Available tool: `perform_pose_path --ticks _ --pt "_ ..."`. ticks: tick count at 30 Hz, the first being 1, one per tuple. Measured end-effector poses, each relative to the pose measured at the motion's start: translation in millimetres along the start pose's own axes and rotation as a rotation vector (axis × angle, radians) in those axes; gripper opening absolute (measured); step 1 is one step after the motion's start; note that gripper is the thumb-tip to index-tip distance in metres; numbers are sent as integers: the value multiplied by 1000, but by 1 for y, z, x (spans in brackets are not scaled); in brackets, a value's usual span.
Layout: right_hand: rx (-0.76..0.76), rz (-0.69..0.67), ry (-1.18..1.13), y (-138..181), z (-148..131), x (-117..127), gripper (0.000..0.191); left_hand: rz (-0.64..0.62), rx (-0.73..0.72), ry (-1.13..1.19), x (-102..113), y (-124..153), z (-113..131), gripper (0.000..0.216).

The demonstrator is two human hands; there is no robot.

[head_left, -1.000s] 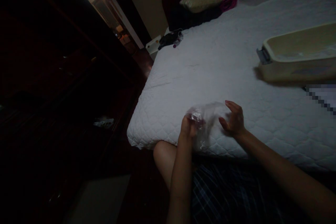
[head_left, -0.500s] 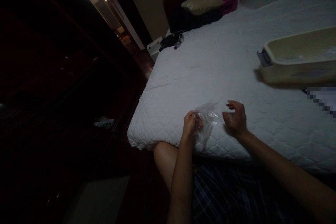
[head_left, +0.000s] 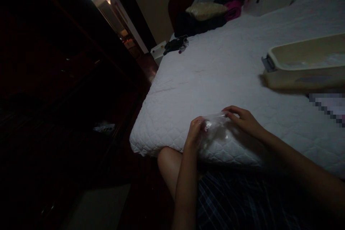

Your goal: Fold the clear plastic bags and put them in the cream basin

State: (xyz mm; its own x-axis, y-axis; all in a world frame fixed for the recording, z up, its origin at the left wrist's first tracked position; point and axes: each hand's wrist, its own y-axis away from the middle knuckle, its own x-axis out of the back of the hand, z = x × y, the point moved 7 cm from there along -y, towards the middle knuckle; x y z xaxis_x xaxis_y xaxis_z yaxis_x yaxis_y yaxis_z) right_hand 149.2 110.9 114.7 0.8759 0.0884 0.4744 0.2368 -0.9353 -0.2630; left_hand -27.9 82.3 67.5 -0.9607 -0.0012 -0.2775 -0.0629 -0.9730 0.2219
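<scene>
A clear plastic bag [head_left: 217, 129] is stretched between my two hands, just above the near edge of the bed. My left hand [head_left: 194, 129] grips the bag's left side with curled fingers. At its upper right corner, my right hand [head_left: 241, 116] pinches the bag's edge between thumb and fingers. Through the film the white quilted cover shows; whether anything small lies inside the bag, I cannot make out.
A cream storage bin [head_left: 302, 75] with a grey latch stands on the bed [head_left: 210, 79] at right. Farther back are a white box [head_left: 272, 0], a beige pillow [head_left: 207, 10] and a rolled magenta cloth [head_left: 233, 10]. Dark furniture [head_left: 54, 61] fills the left.
My right hand, apart from the bag before, has come left and taken hold of its upper edge. The bag is now spread wider between both hands. The view has shifted slightly.
</scene>
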Motion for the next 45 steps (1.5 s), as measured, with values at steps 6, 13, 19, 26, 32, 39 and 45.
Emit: perform_pose_path --ticks 6,13,19,26,32,39,45 --pt "-342 48 -204 2 4 13 22 -69 66 34 -5 -4 -8 32" --pt "-492 168 -385 11 -12 37 25 20 66 259 -3 -10 -10 41" --pt "-398 87 -260 12 -8 35 37 -147 -77 204 -15 -1 2 55" --pt "-195 -94 -103 8 -9 19 38 -227 -26 38 -34 1 -12 59" --pt "-202 -185 -72 13 -2 8 39 -127 -137 -168 -30 -4 -9 36" --pt "-229 -20 -76 14 10 22 51 75 -209 -69 -6 -12 -5 24" --pt "-386 169 -245 19 36 35 57 229 -218 163 8 -14 -5 32"
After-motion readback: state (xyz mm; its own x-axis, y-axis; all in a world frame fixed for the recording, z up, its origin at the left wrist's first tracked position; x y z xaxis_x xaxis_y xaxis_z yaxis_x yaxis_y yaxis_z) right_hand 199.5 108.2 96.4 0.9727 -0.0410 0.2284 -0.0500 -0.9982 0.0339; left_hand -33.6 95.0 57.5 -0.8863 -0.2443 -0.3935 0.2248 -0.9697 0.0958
